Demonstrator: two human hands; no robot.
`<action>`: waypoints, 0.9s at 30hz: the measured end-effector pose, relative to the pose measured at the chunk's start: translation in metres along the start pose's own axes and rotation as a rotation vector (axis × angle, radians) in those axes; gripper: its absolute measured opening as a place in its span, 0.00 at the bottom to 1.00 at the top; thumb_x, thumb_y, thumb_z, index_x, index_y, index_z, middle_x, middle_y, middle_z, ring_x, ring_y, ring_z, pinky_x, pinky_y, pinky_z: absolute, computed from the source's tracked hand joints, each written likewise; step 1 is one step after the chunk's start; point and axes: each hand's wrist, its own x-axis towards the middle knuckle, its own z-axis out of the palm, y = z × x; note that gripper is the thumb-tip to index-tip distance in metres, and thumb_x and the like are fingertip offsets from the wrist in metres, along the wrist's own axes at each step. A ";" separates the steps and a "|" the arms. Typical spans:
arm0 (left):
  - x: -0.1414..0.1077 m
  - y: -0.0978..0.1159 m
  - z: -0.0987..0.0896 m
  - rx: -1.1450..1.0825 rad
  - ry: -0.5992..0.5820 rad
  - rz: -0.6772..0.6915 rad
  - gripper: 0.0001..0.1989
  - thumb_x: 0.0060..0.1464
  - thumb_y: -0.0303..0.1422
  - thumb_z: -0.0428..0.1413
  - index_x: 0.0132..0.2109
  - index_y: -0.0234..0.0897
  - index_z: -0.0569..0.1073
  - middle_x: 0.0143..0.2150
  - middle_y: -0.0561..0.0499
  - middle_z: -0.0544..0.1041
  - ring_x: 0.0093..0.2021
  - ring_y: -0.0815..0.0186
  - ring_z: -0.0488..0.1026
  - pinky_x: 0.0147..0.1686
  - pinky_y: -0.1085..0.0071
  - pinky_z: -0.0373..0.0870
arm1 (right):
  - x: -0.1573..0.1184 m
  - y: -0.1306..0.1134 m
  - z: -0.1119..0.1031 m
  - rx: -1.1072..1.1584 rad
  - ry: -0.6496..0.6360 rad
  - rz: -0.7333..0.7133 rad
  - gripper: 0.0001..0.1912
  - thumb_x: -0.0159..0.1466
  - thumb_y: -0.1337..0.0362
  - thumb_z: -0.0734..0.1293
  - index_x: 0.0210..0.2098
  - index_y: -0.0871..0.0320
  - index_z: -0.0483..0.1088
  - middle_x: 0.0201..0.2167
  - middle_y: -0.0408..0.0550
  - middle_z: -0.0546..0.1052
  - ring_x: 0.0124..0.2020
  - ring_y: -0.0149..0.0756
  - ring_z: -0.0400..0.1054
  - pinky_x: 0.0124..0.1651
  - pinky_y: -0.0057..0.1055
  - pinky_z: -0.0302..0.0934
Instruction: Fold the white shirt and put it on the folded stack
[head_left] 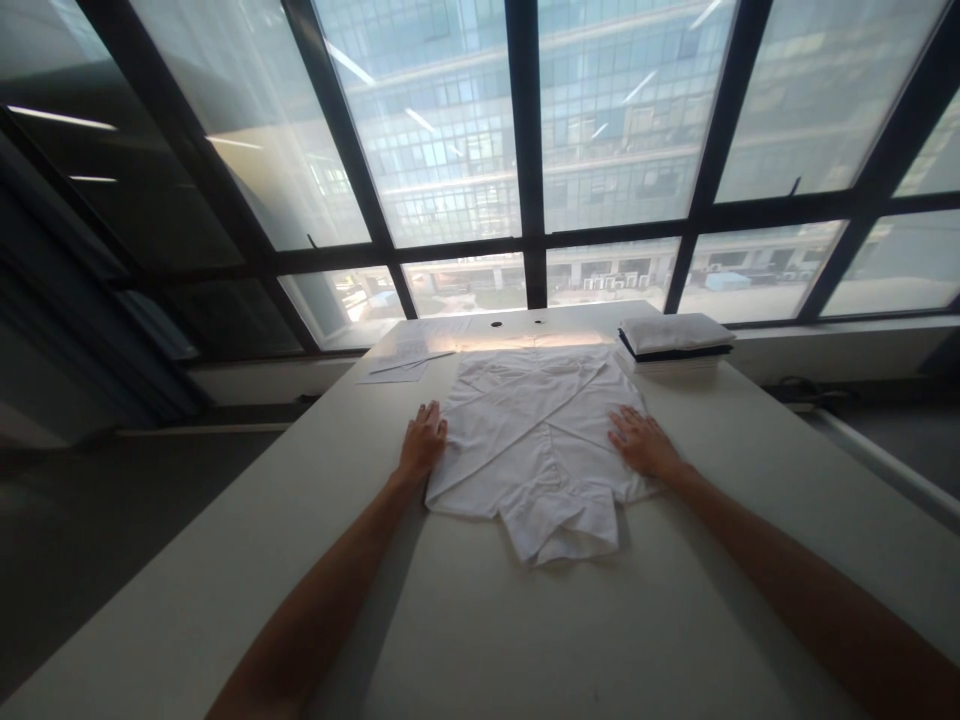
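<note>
Head view: both my palms are down flat on the white shirt (534, 440), which lies mid-desk (465, 620), its long axis running away from me toward the window. My left hand (424, 438) presses its left edge, fingers spread, gripping nothing; my right hand (641, 442) lies open on the right side. Each is equally near. A folded stack (675, 342) sits far right, papers (409, 360) far left. No readable writing.
</note>
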 end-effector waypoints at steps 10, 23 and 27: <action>-0.010 0.001 -0.008 0.101 -0.322 0.181 0.30 0.72 0.44 0.36 0.75 0.37 0.51 0.76 0.41 0.48 0.76 0.51 0.43 0.67 0.38 0.49 | 0.000 0.004 0.001 0.010 -0.006 -0.009 0.30 0.74 0.56 0.52 0.70 0.63 0.59 0.72 0.62 0.57 0.73 0.51 0.49 0.70 0.53 0.46; -0.035 -0.002 -0.005 0.066 -0.274 0.475 0.32 0.72 0.47 0.35 0.75 0.39 0.53 0.75 0.43 0.52 0.75 0.54 0.47 0.69 0.49 0.51 | 0.005 0.025 0.004 0.156 -0.029 -0.072 0.29 0.73 0.60 0.53 0.70 0.61 0.60 0.72 0.59 0.58 0.73 0.47 0.50 0.71 0.51 0.46; -0.032 -0.008 -0.003 0.056 -0.233 0.482 0.31 0.72 0.48 0.36 0.74 0.42 0.56 0.74 0.45 0.55 0.75 0.54 0.49 0.69 0.47 0.51 | 0.004 0.063 -0.007 0.312 0.001 -0.071 0.28 0.72 0.62 0.51 0.66 0.62 0.65 0.69 0.58 0.63 0.72 0.44 0.53 0.71 0.48 0.47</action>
